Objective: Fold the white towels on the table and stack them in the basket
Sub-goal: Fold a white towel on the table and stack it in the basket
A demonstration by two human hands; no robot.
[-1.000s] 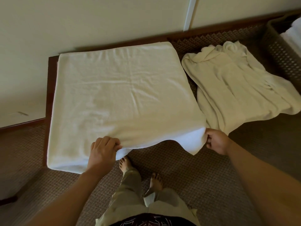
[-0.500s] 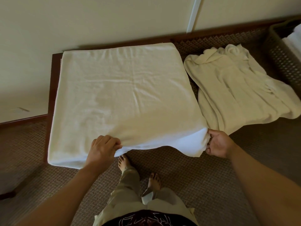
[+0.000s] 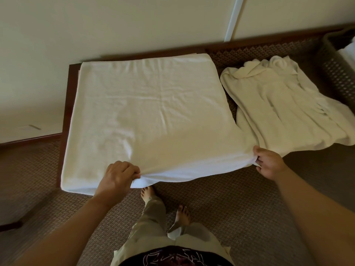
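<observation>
A large white towel (image 3: 153,116) lies spread flat over a small dark wooden table (image 3: 67,104), covering nearly all of its top. My left hand (image 3: 117,177) pinches the towel's near edge left of the middle. My right hand (image 3: 269,162) grips the near right corner, which is lifted off the table edge. A second cream towel (image 3: 284,106) lies crumpled on the floor to the right. A dark woven basket (image 3: 334,68) stands at the far right with folded white towels (image 3: 347,52) inside, mostly cut off by the frame.
A pale wall and dark baseboard (image 3: 269,38) run behind the table. Patterned brown carpet (image 3: 230,208) covers the floor. My bare feet (image 3: 148,194) stand just in front of the table's near edge.
Both hands have raised the towel's near edge, so the hanging right corner is now pulled up level with the table. The left hand's grip has shifted slightly right.
</observation>
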